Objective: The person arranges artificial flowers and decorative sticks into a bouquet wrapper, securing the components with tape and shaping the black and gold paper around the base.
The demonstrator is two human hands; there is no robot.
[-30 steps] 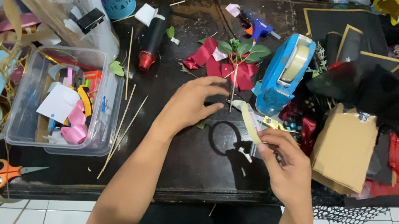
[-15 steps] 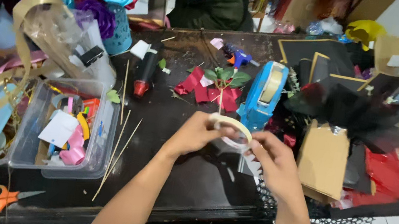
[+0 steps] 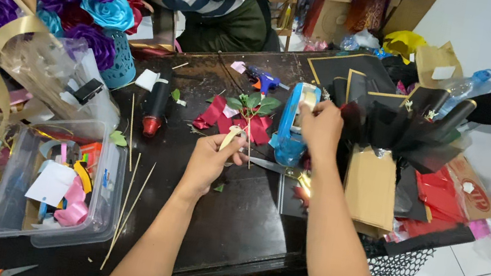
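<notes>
While my left hand (image 3: 210, 159) pinches cream ribbon loop (image 3: 231, 137) above dark tabletop (image 3: 232, 221), fingers closed on it, my right hand (image 3: 321, 125) reaches to top of blue tape dispenser (image 3: 292, 126), fingertips curled at tape roll (image 3: 308, 99); cannot tell if gripping. Red ribbon flower with green leaves (image 3: 248, 115) just beyond ribbon loop. Scissors (image 3: 283, 170) below dispenser. Clear plastic box (image 3: 57, 184) far left.

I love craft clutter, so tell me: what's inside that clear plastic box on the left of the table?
The clear plastic box holds a white paper tag, pink ribbon and a yellow-handled tool. Whatever lies beneath them is covered and cannot be made out.
</notes>
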